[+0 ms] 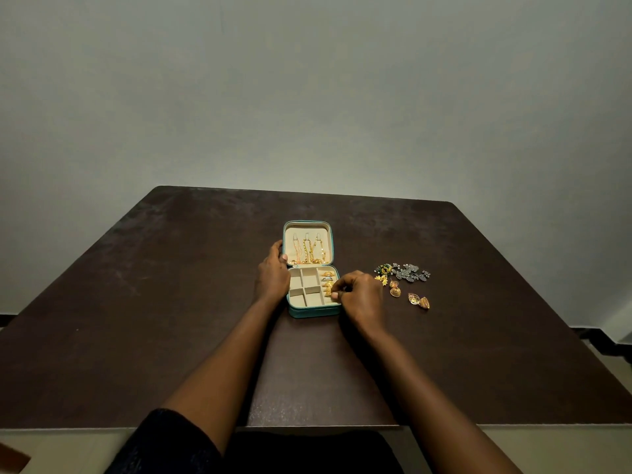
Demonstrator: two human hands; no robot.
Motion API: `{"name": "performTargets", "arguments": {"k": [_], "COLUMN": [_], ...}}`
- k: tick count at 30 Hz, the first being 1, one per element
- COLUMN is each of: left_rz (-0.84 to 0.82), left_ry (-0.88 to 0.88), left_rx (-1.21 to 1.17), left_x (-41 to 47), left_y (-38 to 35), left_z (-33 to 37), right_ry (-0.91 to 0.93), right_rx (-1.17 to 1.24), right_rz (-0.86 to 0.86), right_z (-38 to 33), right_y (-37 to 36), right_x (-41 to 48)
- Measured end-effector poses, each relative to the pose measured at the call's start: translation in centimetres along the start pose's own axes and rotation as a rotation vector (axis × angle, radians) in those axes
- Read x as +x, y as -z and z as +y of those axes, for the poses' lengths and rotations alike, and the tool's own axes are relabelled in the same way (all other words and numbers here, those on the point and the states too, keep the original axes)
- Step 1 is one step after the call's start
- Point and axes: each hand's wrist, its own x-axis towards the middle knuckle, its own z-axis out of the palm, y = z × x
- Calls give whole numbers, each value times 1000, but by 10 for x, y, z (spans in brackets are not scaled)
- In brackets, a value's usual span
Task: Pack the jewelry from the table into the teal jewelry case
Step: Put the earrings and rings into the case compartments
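Right hand (360, 295): resting at the near right corner of the teal case (313, 311), fingers curled in, thumb and forefinger pinched over the ring slots. A gold ring (329, 288) sits at the fingertips; cannot tell whether it is gripped or only touched.

Left hand (272, 277): flat against the left side of the case, fingers loosely open, fingertips reaching the lid hinge. Holds nothing; steadies the case.

Case: open on the dark table (136, 319), lid (307, 242) standing up at the far side. Beige lining. Tray divided into compartments; those left of the ring slots hold nothing that I can see. Ring slots along the right edge hold several rings, gold and one silver-toned (327, 278).

Right of the case, on the table, apart from it: two gold dome earrings (419, 301), a third gold earring (395, 289) nearer the case, small yellow flower pieces (380, 278), then a cluster of dark silver pieces (408, 271) with a green one (385, 268) at its left end.

Lid interior: gold chains (309, 251) hanging from hooks, ends gathered in the pocket.
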Motion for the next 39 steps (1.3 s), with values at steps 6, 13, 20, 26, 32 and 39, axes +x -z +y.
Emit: {"name": "performTargets", "arguments": {"k": [6, 13, 20, 26, 32, 39], "left_rz": [0, -5, 23, 18, 18, 12], "left_ry": [8, 23, 28, 36, 20, 23], "left_rx": [0, -25, -41, -74, -79, -76], "left_x": [-1, -1, -3, 0, -2, -2], "left_y": [1, 2, 3, 4, 6, 6], "left_z": [2, 4, 6, 5, 7, 8], "right_ry": [26, -64, -238, -135, -9, -9], "right_rx": [-33, 37, 152, -194, -323, -172], "right_rz": [-33, 1, 205, -40, -281, -354], "right_z": [3, 18, 56, 72, 63, 56], "right_y": [2, 12, 62, 78, 73, 71], "right_x": [2, 14, 63, 97, 109, 124]}}
